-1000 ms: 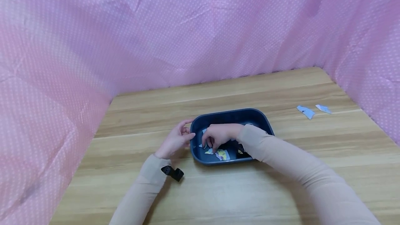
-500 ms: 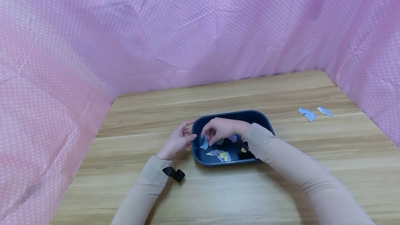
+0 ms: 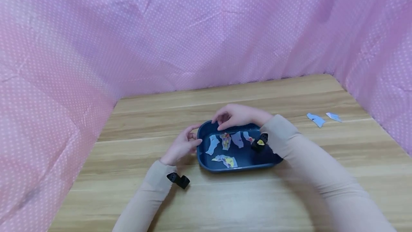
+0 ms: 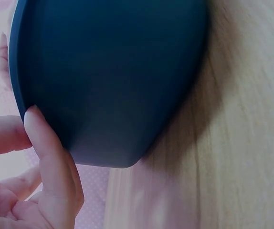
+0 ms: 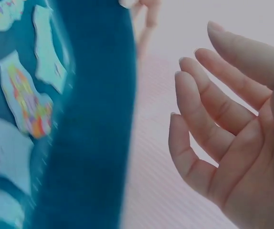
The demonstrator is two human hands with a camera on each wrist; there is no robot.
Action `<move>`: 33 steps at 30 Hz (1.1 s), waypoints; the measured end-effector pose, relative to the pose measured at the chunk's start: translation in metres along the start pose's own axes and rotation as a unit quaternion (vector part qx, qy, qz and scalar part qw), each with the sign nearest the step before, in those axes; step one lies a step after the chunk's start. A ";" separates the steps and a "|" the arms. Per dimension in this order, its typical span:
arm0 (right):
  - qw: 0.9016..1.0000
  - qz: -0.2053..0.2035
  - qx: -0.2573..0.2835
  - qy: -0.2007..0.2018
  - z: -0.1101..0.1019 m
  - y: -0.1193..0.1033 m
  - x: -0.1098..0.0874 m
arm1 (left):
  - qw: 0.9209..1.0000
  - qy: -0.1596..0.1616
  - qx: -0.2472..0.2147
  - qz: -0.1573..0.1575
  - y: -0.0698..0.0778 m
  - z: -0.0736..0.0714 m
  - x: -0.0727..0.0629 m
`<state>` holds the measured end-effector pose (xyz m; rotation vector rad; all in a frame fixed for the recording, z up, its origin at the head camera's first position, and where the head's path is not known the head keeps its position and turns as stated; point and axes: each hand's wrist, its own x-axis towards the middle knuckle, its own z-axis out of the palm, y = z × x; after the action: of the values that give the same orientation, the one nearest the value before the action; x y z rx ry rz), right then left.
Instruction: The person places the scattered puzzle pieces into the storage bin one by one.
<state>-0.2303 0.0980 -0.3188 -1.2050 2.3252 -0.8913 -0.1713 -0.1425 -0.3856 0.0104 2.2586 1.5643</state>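
A dark blue tray (image 3: 239, 167) sits on the wooden table, with several torn pieces of printed paper inside. One pale blue paper piece (image 3: 212, 144) lies at the tray's left end; a yellow-patterned piece (image 3: 226, 160) lies near its front wall. My left hand (image 3: 181, 146) touches the tray's left end from outside. Its fingertips rest right at the rim in the left wrist view. Over the tray's far rim hovers my right hand (image 3: 239, 115). Nothing is between its loosely bent fingers (image 5: 189, 95) in the right wrist view. My right wrist covers the tray's far right corner.
Two pale blue paper pieces, a larger one (image 3: 316, 120) and a smaller one (image 3: 333, 117), lie on the table (image 3: 161, 115) at the right. A pink dotted cloth (image 3: 193, 38) hangs behind and at both sides. Each wrist wears a black camera.
My right hand has let go of the pale blue paper piece at the tray's left end and moved up to the far rim. The left hand has stayed at the tray.
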 end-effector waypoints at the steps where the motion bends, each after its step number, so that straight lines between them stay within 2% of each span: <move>1: 1.000 0.003 -0.006 0.006 -0.005 -0.002 -0.004 | 1.000 0.000 0.003 0.001 0.000 0.000 0.000; 8: 0.999 0.016 0.000 0.051 -0.034 -0.002 -0.032 | 1.000 0.003 0.004 0.003 -0.001 0.000 -0.002; 14: 0.994 0.067 -0.009 0.088 -0.051 0.009 -0.060 | 1.000 0.004 -0.006 -0.006 0.001 -0.002 -0.001; 20: 0.987 0.118 -0.033 0.107 -0.066 0.021 -0.093 | 1.000 0.001 -0.008 -0.006 0.002 -0.002 0.001; 24: 0.978 0.158 -0.048 0.127 -0.075 0.033 -0.117 | 1.000 0.002 -0.011 -0.007 0.002 -0.002 0.001; 29: 0.960 0.221 -0.067 0.158 -0.083 0.056 -0.142 | 1.000 0.000 -0.011 -0.002 0.002 -0.002 0.000; 33: 0.950 0.256 -0.074 0.161 -0.084 0.074 -0.163 | 1.000 0.000 -0.003 0.000 0.002 -0.001 0.001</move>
<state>-0.2307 0.2952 -0.3016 -0.4693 2.8116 -0.7746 -0.1730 -0.1427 -0.3835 0.0072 2.2540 1.5712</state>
